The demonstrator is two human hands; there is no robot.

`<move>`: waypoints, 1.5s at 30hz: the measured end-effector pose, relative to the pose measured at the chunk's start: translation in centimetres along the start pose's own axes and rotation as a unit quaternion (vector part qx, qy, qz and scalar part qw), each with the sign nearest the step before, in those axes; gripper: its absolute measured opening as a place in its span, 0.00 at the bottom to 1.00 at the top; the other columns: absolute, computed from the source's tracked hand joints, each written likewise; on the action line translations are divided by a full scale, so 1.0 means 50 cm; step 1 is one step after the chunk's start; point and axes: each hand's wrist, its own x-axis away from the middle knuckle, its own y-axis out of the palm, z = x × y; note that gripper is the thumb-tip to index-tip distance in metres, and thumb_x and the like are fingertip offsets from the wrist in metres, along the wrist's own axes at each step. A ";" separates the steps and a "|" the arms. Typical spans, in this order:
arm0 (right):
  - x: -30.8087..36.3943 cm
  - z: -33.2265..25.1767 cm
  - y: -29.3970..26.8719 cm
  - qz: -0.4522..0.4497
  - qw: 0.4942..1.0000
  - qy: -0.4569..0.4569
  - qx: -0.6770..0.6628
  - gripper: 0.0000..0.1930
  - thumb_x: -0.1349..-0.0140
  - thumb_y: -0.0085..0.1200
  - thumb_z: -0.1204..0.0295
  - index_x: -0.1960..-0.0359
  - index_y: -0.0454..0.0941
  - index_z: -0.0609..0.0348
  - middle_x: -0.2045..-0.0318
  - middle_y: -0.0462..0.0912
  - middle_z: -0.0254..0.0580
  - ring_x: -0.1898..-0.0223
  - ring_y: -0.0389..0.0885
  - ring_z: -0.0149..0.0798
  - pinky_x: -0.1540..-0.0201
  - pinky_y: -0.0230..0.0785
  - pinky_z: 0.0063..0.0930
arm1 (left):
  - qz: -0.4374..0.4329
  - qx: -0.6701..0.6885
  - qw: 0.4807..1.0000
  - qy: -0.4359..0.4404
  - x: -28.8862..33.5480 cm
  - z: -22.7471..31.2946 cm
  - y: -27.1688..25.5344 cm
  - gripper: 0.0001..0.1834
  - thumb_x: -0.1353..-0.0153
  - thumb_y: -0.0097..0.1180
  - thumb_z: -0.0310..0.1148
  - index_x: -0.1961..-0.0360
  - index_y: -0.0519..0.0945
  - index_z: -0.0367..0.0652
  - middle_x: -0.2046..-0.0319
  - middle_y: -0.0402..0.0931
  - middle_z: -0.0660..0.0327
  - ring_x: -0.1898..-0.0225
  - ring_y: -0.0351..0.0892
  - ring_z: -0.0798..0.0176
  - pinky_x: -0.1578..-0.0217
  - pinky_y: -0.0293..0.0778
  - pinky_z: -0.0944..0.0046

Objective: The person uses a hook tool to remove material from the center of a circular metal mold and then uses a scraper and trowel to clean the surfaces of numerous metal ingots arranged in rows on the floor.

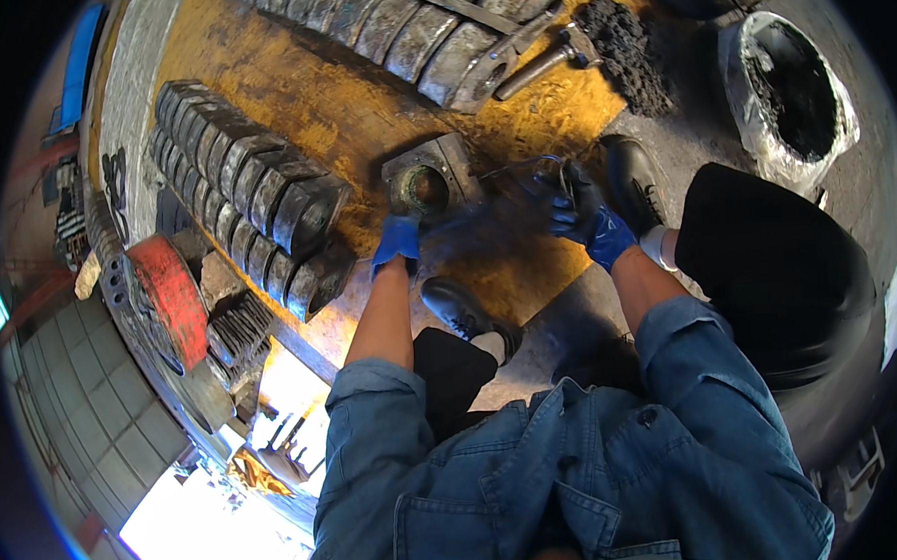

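A dark metal block (451, 161) with a round bore sits in front of me on the yellow floor sheet. My left hand (398, 240), in a blue glove, is against the block's near left side; its fingers are lost in the dark there. To the right of the block, my right hand (588, 214), gloved in blue with dark, soiled fingers, is closed on a thin wire-like tool (524, 165). The tool's thin end reaches left toward the block. Its exact kind is too dark to make out.
Rows of similar metal blocks (249, 179) stand at left, more (408, 37) at the far side. A hammer (544, 68) lies beside a heap of black material (624, 57). A plastic-lined bucket (837, 123) of black stuff is far right, a red wheel (169, 292) at left.
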 end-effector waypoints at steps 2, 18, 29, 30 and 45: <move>0.004 0.002 -0.007 -0.018 1.000 -0.005 0.010 0.35 0.37 0.41 0.33 0.47 0.78 0.48 0.83 0.70 0.24 0.88 0.57 0.31 0.83 0.51 0.31 | 0.023 -0.011 1.000 -0.006 0.005 0.002 0.012 0.22 0.40 0.57 0.40 0.51 0.81 0.34 0.57 0.83 0.45 0.54 0.83 0.48 0.55 0.75 0.54; -0.066 0.010 0.005 0.147 0.985 -0.012 0.092 0.30 0.35 0.48 0.40 0.43 0.78 0.48 0.77 0.79 0.28 0.86 0.65 0.30 0.82 0.57 0.25 | 0.040 -0.181 0.980 0.073 0.088 0.015 -0.008 0.25 0.48 0.63 0.50 0.54 0.83 0.46 0.56 0.81 0.45 0.52 0.80 0.40 0.53 0.77 0.47; -0.054 0.039 0.120 0.319 0.798 -0.097 0.503 0.22 0.33 0.50 0.47 0.57 0.80 0.52 0.78 0.76 0.29 0.82 0.67 0.29 0.78 0.60 0.25 | -0.040 -0.294 0.954 -0.046 0.146 0.218 -0.077 0.29 0.52 0.67 0.48 0.50 0.81 0.45 0.50 0.80 0.48 0.49 0.80 0.43 0.52 0.76 0.47; -0.055 0.046 0.140 0.318 0.787 -0.089 0.522 0.21 0.33 0.50 0.47 0.58 0.80 0.52 0.78 0.75 0.29 0.82 0.67 0.28 0.78 0.60 0.25 | -0.021 -0.289 0.956 -0.033 0.138 0.193 -0.072 0.29 0.51 0.67 0.48 0.50 0.81 0.44 0.50 0.80 0.48 0.49 0.80 0.44 0.52 0.77 0.47; -0.086 0.052 0.153 0.348 0.745 -0.032 0.568 0.17 0.32 0.48 0.50 0.65 0.81 0.48 0.80 0.71 0.24 0.80 0.65 0.24 0.75 0.60 0.20 | 0.113 -0.313 0.937 -0.104 0.086 0.104 0.011 0.16 0.40 0.53 0.33 0.53 0.80 0.41 0.56 0.83 0.50 0.54 0.84 0.47 0.58 0.79 0.46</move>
